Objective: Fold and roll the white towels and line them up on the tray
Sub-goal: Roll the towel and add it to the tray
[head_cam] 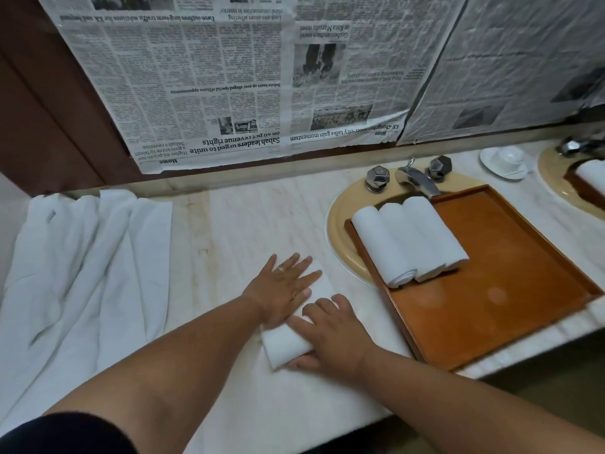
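head view: a folded towel lies on the marble counter, just left of the wooden tray. the left hand presses flat on its far part, fingers straight and spread. the right hand covers the near end, fingers together on top and thumb below, seemingly curled round it. three rolled towels lie side by side, touching, in the tray's far left corner. loose white towels lie heaped at the left.
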